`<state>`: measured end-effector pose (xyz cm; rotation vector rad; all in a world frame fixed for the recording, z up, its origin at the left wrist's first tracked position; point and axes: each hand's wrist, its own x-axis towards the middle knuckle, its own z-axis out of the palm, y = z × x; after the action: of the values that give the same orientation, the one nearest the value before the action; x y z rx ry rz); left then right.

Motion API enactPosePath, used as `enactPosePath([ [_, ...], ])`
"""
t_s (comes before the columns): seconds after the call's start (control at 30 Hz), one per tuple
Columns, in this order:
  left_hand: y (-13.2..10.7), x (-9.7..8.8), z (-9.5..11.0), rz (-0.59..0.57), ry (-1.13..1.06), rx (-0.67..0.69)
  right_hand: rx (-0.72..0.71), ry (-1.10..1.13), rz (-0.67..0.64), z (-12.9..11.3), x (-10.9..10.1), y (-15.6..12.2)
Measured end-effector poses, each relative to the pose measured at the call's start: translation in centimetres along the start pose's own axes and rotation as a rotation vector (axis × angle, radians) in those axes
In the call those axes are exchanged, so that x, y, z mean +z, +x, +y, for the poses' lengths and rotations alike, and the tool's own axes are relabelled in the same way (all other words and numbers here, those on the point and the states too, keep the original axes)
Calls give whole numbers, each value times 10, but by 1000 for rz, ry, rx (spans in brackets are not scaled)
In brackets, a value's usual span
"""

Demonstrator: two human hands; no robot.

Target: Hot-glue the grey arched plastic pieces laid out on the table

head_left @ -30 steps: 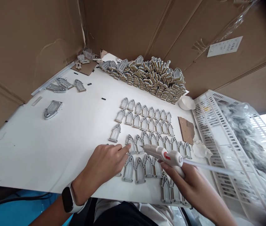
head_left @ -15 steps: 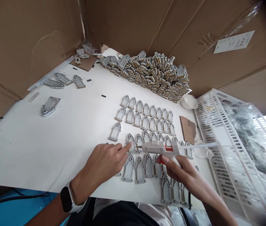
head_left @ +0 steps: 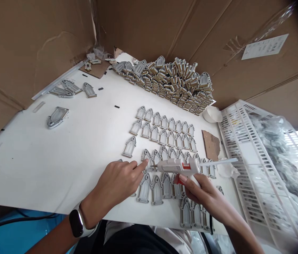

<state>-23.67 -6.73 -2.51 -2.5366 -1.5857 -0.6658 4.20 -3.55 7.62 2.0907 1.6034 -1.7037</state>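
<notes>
My right hand [head_left: 200, 190] grips a white hot glue gun [head_left: 175, 165] by its handle, a finger at the red trigger. A clear glue stick juts from the gun's back end. Its nozzle points left, over or against a grey arch-shaped frame piece [head_left: 146, 155] lying flat. On that same piece rests the outstretched index fingertip of my left hand [head_left: 121, 181]. The other left fingers are bent and the thumb is hidden. Rows of similar arch pieces [head_left: 156, 190] lie around both hands, some partly covered by them.
At the back stands a large heap of arch pieces [head_left: 175, 84]. On the right, a white plastic crate [head_left: 240, 141] holds bagged items. A white bowl [head_left: 212, 114] and a cardboard scrap [head_left: 211, 144] are beside it. Several loose pieces [head_left: 57, 116] lie left; cardboard walls enclose the table.
The glue gun has shifted slightly left, its nozzle nearer my left fingertip. My left hand stays on the same piece. The whole view has moved a little.
</notes>
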Motion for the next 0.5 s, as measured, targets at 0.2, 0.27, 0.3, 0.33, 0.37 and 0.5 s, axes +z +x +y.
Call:
enactPosePath([
  [0.2,0,0,-1,15,-9,4,3,-10,-53,2,-1,5],
  [0.27,1,0,-1,20,-11,8,2,-4,-44,4,0,6],
  [0.3,1,1,-1,21,-12,10,-2,0,-41,4,0,6],
  [0.33,1,1,-1,22,-13,11,-7,5,-39,5,0,6],
  [0.37,1,1,-1,23,-12,11,-9,8,-38,5,0,7],
  [0.5,0,2,0,17,-9,10,5,3,-28,7,1,8],
])
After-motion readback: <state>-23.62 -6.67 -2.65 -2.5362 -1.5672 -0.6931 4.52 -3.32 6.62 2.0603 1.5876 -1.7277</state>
